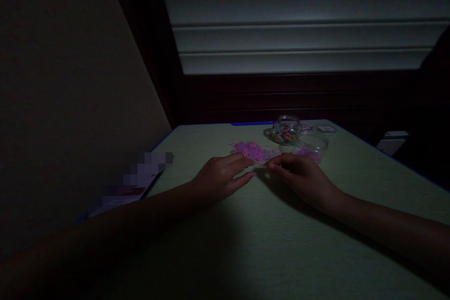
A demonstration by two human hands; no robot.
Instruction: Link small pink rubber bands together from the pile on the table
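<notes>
A loose pile of small pink and purple bands lies on the green table. At its near left edge is my left hand, thumb and fingers apart, with nothing visible between them. My right hand is at the pile's near right edge, its thumb and forefinger pinched together; whatever is between the tips is too small and dark to make out. Just behind my right hand stands a clear open jar with pink pieces in the bottom.
A second clear jar holds multicoloured bands at the back of the table. Beside it lies a clear round lid. Papers lie along the left edge, partly blurred. Behind are a dark frame and a slatted shutter.
</notes>
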